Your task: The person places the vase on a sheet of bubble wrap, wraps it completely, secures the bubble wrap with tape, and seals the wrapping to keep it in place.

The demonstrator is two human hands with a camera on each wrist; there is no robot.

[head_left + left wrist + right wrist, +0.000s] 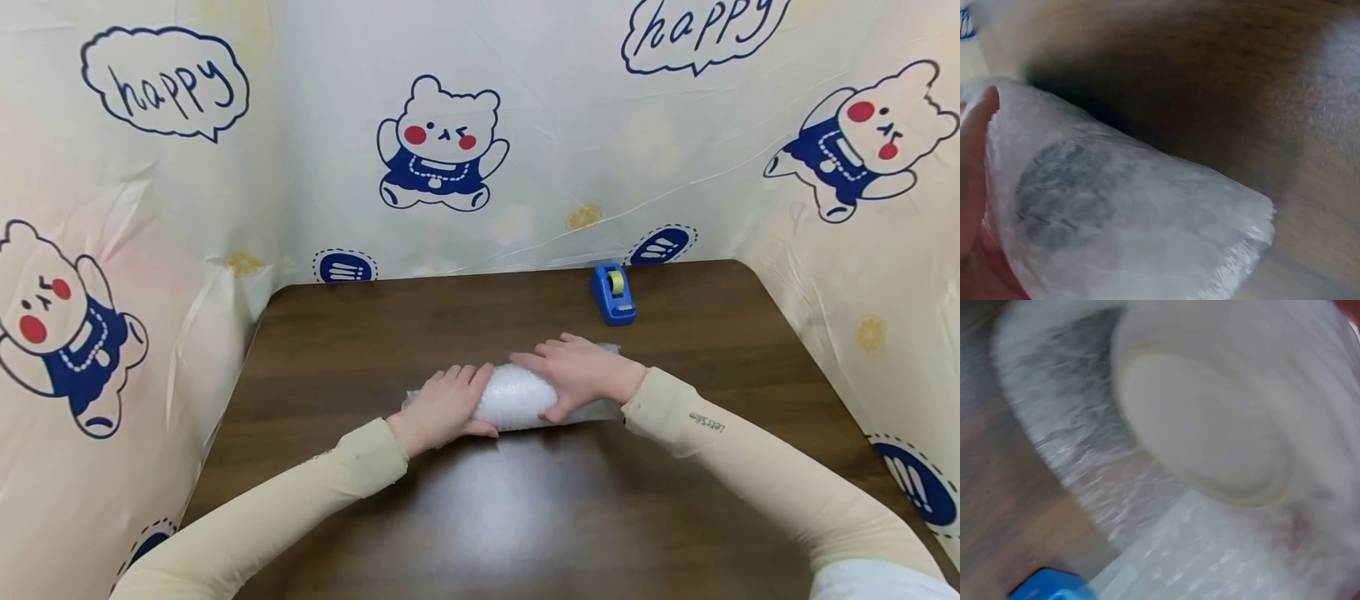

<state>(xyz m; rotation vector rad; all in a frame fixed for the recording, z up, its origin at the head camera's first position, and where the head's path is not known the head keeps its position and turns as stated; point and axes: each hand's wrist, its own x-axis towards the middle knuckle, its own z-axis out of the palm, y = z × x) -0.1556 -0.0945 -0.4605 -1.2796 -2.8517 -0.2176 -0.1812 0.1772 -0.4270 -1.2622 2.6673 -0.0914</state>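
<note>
A roll of clear bubble wrap (517,398) lies crosswise on the table, wound round a white, cup-like object. Over its left part my left hand (442,407) grips it, fingers on top and thumb at the near side. My right hand (577,377) holds the right part, thumb near and fingers spread over the far side. Loose wrap extends past both ends. In the right wrist view, the white round base (1204,428) of the wrapped object faces the camera, blurred. A dark round end (1066,194) shows through the wrap in the left wrist view.
A blue tape dispenser (613,293) with a yellowish roll stands at the back right of the brown wooden table (360,333). Printed cloth (547,167) hangs behind the table and along both sides.
</note>
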